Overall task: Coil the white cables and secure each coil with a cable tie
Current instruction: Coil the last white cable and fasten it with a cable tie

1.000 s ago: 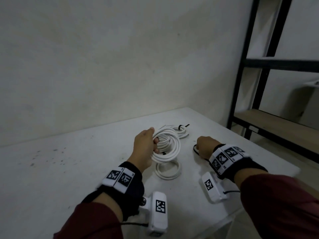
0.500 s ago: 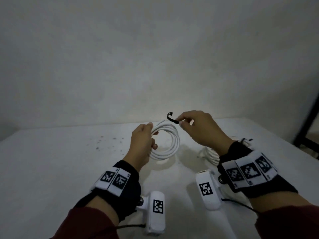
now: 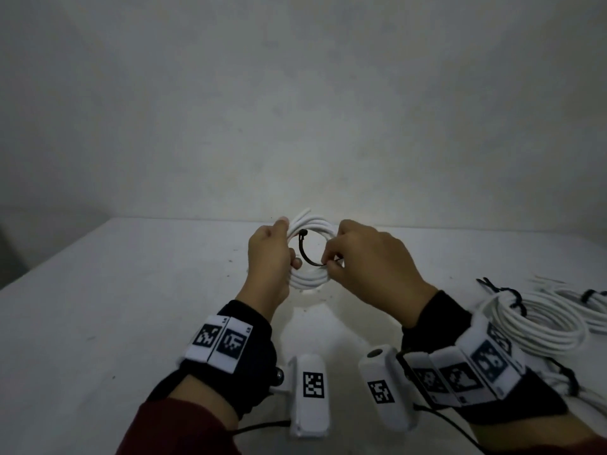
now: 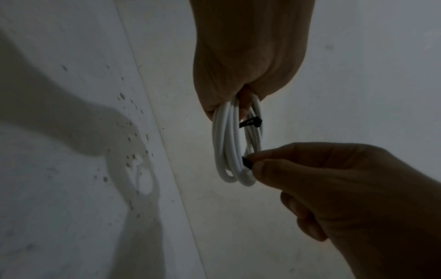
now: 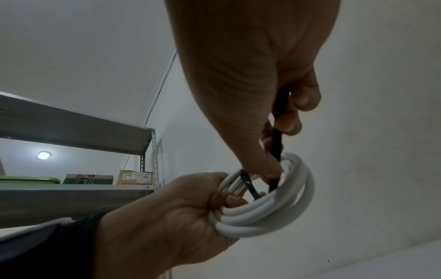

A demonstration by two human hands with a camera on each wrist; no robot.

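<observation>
Surface: white top with dark specks toward 10 o'clock; it carries the finished work and lies beneath the coil in hand.
Finished coils: white cable bundles at 3 o'clock on the surface, well apart from the hands, each crossed by a dark tie. Judged set aside there to leave the centre for the present job.
Coil in hand: white cable in several turns, held upright off the surface at 12 o'clock from the wrists, its two cut ends poking up at the top. Held on edge so the open centre faces the person, which likely gives the tie a way through.
Left hand: fingers and thumb wrapped round the 9 o'clock side of the coil, bunching the turns. This clamp appears meant to stop them springing apart until the tie is fastened.
Right hand: thumb and forefinger pinching the tail of the tie at the coil's 4 o'clock edge; the remaining fingers are curled under.
Cable tie: black strip arcing across the coil's opening, head free near the top turns, tail in the right hand. It is not yet looped shut.
Stage: judged to be threading the tie round the bundle; closing and tightening are still to do.
</observation>
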